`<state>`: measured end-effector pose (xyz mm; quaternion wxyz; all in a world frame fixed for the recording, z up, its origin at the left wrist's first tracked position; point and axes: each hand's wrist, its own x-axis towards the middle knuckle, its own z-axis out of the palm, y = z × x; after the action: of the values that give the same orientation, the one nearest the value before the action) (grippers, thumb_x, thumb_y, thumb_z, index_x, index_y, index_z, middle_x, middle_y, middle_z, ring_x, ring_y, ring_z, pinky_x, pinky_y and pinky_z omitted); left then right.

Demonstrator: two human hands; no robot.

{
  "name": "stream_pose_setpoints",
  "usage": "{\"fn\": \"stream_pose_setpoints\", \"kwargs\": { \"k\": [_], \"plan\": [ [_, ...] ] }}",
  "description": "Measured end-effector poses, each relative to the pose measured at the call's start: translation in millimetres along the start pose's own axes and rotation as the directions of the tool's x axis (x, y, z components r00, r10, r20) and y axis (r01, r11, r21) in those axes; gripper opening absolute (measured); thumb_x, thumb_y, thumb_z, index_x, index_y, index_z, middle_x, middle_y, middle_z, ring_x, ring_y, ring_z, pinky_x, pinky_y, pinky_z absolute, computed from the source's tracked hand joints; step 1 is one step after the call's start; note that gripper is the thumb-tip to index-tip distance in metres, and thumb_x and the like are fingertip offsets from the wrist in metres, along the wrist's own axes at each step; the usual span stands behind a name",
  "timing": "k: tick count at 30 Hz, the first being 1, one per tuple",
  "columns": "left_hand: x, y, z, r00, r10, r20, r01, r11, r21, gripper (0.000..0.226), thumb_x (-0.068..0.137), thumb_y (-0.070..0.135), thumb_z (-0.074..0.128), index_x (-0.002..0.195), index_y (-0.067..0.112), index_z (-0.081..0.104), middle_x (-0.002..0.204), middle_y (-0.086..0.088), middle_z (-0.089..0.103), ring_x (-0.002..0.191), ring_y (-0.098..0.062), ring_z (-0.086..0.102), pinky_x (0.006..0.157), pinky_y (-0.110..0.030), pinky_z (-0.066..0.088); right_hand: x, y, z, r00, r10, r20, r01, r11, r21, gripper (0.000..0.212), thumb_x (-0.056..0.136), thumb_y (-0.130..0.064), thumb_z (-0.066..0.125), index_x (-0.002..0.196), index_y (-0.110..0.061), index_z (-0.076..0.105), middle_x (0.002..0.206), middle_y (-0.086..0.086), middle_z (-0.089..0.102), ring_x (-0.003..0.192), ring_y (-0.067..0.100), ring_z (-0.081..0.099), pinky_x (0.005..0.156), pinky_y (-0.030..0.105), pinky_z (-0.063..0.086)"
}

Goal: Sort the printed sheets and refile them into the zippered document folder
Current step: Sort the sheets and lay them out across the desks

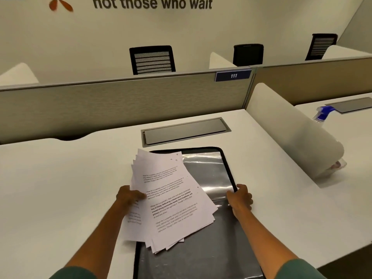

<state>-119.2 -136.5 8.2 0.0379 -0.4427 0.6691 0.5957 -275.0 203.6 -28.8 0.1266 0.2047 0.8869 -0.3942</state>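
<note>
Reaching forward with both forearms, the person's left hand (128, 196) pinches a fanned stack of printed sheets (169, 198) at its nine o'clock edge, while the right hand (240, 199) grips the three o'clock rim of the open zippered folder (209, 174) lying on the white desk (60, 188).

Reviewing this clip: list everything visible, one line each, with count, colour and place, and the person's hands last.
printed sheets: one loose fanned stack, white, over the folder's left side
document folder: one, black edge, clear sleeves, open on the desk
desk: one, white
cable hatch: one, grey, behind the folder
spray bottle: one, blue top, neighbouring desk at right
office chairs: three, black, beyond the partition
number plate: one, blue, reads 111
left hand: holds the sheets
right hand: grips the folder's right edge
</note>
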Motion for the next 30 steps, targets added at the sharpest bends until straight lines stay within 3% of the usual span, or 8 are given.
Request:
{"fn": "stream_pose_setpoints", "kwargs": {
  "k": [4, 15, 24, 30],
  "plan": [
    [-16, 16, 49, 0.998, -0.022, 0.053, 0.021, 1.000, 0.020, 0.040, 0.062, 0.000, 0.087, 0.096, -0.006, 0.067, 0.087, -0.023, 0.074, 0.074, -0.042, 0.072, 0.075, -0.053, 0.060, 34, 12, -42, 1.000, 0.002, -0.026, -0.003, 1.000, -0.021, 0.051, 0.089, -0.022, 0.063, 0.137, -0.022, 0.044, 0.132, 0.018, 0.047, 0.119, 0.036, 0.046, 0.101, 0.050, 0.043],
    [-29, 44, 181, 0.990, -0.070, 0.122, 0.082, 0.992, -0.100, 0.048, 0.058, -0.006, 0.088, 0.100, -0.011, 0.065, 0.089, -0.025, 0.073, 0.077, -0.043, 0.072, 0.075, -0.056, 0.059, 136, 33, -143, 0.997, -0.061, -0.054, 0.060, 0.998, -0.025, 0.048, 0.087, -0.022, 0.069, 0.132, -0.018, 0.053, 0.128, 0.019, 0.051, 0.118, 0.038, 0.047, 0.100, 0.049, 0.043],
    [-35, 66, 246, 0.991, -0.066, 0.117, 0.079, 0.990, -0.113, 0.034, 0.064, -0.008, 0.085, 0.092, -0.005, 0.067, 0.090, -0.023, 0.073, 0.078, -0.040, 0.072, 0.069, -0.046, 0.060, 191, 48, -174, 0.997, -0.054, -0.059, 0.051, 0.997, -0.052, 0.050, 0.086, -0.028, 0.071, 0.132, -0.018, 0.053, 0.132, 0.021, 0.048, 0.121, 0.042, 0.044, 0.100, 0.050, 0.039],
    [-33, 76, 267, 0.991, -0.050, 0.125, 0.064, 0.993, -0.104, 0.029, 0.065, -0.009, 0.084, 0.088, -0.002, 0.067, 0.085, -0.020, 0.073, 0.071, -0.036, 0.072, 0.055, -0.036, 0.058, 209, 52, -183, 0.995, -0.071, -0.070, 0.066, 0.995, -0.073, 0.050, 0.086, -0.031, 0.071, 0.131, -0.018, 0.054, 0.131, 0.020, 0.051, 0.120, 0.041, 0.045, 0.100, 0.049, 0.041]
  ]
}}
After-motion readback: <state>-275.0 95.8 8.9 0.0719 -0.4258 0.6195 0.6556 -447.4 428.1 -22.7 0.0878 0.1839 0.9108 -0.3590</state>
